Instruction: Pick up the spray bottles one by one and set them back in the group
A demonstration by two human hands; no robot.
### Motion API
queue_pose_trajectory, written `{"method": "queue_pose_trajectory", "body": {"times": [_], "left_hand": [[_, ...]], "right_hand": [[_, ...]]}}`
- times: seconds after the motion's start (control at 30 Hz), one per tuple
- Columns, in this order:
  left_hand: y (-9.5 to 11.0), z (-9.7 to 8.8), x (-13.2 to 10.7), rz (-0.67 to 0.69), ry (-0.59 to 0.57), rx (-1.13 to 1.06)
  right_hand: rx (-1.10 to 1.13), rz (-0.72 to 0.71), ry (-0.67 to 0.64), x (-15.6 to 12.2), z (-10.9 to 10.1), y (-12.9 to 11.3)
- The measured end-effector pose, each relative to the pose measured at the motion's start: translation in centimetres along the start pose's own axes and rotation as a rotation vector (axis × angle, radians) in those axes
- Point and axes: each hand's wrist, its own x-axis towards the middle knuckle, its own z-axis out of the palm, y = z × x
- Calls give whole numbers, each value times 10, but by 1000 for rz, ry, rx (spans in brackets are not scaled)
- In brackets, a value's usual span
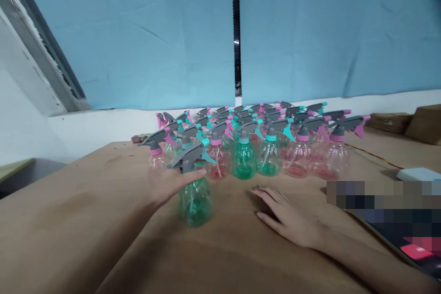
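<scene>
Green spray bottle (197, 204) stands out at the front from where I'm watching, nearer the person than the rest and a little left of the middle. The person's left hand (175, 184) is closed around it just below the grey head (188, 158), the thumb laid across the front under the turquoise trigger (208, 156). It is held upright, the nozzle pointing right; it's blurred, and I can't tell whether its base touches the counter (69, 206).

Off to the right, the right hand (284, 216) is palm down, fingers loosely stretched and the thumb apart from them. I can't make out whether it rests on the wood or sits just above it. Its fingertips are near a clear green bottle (244, 163) in the front row.

Behind both hands the other bottles crowd together in rows, pink and green, most nozzles turned right. A pink bottle (217, 165) stands just beyond the held one, and another pink-collared bottle (332, 161) ends the front row on the right. Past that are a thin wire (375, 156), a white box (418, 174) and brown cartons (427, 125). Blue cloth (155, 41) covers the wall behind.
</scene>
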Motion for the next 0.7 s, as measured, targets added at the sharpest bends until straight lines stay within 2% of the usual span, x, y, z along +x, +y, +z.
{"method": "queue_pose_trajectory", "body": {"times": [0.1,0.17,0.33,0.47,0.7], "left_hand": [[-14,-4,-13,174,90,277],[-27,-5,-21,314,172,349],[-56,-11,-24,466,278,646],[-69,-12,-16,451,273,781],[-76,-7,-8,381,234,771]], "right_hand": [[13,-2,-8,0,2,2],[21,-2,-17,0,2,2],[18,5,-26,0,0,0],[12,6,-24,0,0,-1],[11,-7,-30,0,0,0]]}}
